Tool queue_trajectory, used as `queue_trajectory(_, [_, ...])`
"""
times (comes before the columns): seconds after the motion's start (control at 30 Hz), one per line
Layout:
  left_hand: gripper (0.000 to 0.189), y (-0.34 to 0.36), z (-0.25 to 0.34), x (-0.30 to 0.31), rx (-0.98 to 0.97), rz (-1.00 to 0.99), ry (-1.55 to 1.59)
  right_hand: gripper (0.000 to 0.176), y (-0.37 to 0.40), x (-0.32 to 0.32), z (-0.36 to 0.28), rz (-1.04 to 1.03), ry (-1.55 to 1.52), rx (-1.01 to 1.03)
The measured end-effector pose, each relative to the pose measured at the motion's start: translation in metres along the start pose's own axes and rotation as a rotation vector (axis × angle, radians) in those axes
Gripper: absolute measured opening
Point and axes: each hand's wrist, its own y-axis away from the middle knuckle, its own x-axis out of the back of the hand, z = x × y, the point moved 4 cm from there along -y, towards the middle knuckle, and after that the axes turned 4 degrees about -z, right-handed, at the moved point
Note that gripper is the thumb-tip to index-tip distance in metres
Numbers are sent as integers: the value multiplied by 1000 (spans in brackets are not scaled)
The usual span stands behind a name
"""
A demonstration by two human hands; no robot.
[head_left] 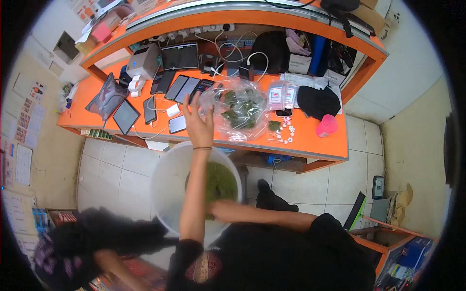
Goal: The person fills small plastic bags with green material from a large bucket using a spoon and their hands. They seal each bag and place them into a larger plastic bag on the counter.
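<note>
Over the orange desk's front edge, my left hand is raised with its fingers apart, at the left side of a clear plastic bag of green leaves. Whether its fingertips touch the bag I cannot tell. Below the desk stands a large whitish bucket with green, leafy-looking contents. My right hand reaches in from the right, low inside the bucket; it is blurred and its fingers are hidden. A small green piece lies right of the bag.
Phones, a tablet, cables and a label printer are on the desk's left. To the right are packets, a black cloth and a pink cup. Another person's forearm shows at bottom left.
</note>
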Motion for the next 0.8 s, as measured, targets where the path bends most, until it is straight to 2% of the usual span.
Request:
queue_trajectory(0.03, [21,4,4,-21,-99,-70,-17,30,1,3,1,9,-8,0])
queue_trajectory(0.07, [20,13,1,-46,-198,-141,-34,29,1,5,4,-70,-73,-52])
queue_trajectory(0.1, [23,30,-8,-81,-34,-487,-54,28,1,7,7,-150,-140,-103])
queue_trajectory(0.13, [28,59,-18,-116,140,-830,-76,28,4,13,9,-143,-152,-102])
queue_trajectory(0.2, [36,121,-41,-181,199,-1148,-330,30,10,23,8,-155,-174,-36])
queue_trajectory(0.27, [55,157,-53,-219,284,-1531,-396,33,14,26,14,-153,-195,15])
queue_trajectory(0.3, [55,165,-58,-231,278,-1538,-398,33,16,22,17,-132,-223,45])
queue_trajectory(0.37, [54,179,-69,-245,463,-1396,-336,35,16,7,29,-70,-295,121])
queue_trajectory(0.4, [55,184,-72,-248,435,-1304,-212,36,15,-4,36,-25,-340,165])
queue_trajectory(0.43, [55,181,-70,-248,436,-1310,-216,37,14,-15,43,22,-376,212])
queue_trajectory(0.5, [56,177,-61,-238,493,-1434,41,38,12,-31,50,78,-422,278])
queue_trajectory(0.53, [38,174,-64,-233,527,-1497,174,38,12,-31,47,68,-432,287])
queue_trajectory(0.57, [38,157,-60,-217,540,-1486,166,36,9,-28,46,-13,-432,210])
queue_trajectory(0.6, [35,129,-43,-195,549,-1427,304,35,7,-24,44,-93,-426,136])
queue_trajectory(0.63, [32,108,-36,-177,554,-1361,440,35,7,-14,39,-105,-423,152])
queue_trajectory(0.7, [29,77,-57,-153,495,-1153,393,31,11,-9,31,-314,-45,138])
queue_trajectory(0.73, [29,61,-53,-139,499,-1135,386,31,11,-11,31,-325,-37,151])
queue_trajectory(0.8, [44,31,-41,-106,763,-1074,219,25,9,-17,33,-238,15,226])
